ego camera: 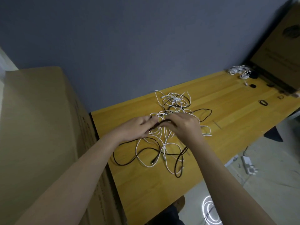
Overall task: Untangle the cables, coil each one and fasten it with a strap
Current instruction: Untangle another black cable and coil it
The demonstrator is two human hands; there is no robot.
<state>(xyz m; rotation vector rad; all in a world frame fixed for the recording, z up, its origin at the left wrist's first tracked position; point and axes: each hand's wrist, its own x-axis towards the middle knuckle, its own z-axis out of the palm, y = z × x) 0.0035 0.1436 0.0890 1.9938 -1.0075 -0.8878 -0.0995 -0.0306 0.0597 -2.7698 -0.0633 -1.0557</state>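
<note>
Both hands' fingers pinch the tangled cables (pixel 170 127): left hand (pixel 138 127); right hand (pixel 183 125).

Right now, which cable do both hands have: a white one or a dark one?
A dark cable: it spans between the left hand and right hand; the white cables lie loose beneath.

two hands (pixel 159 125), two coiled white cables (pixel 240 71)
</note>
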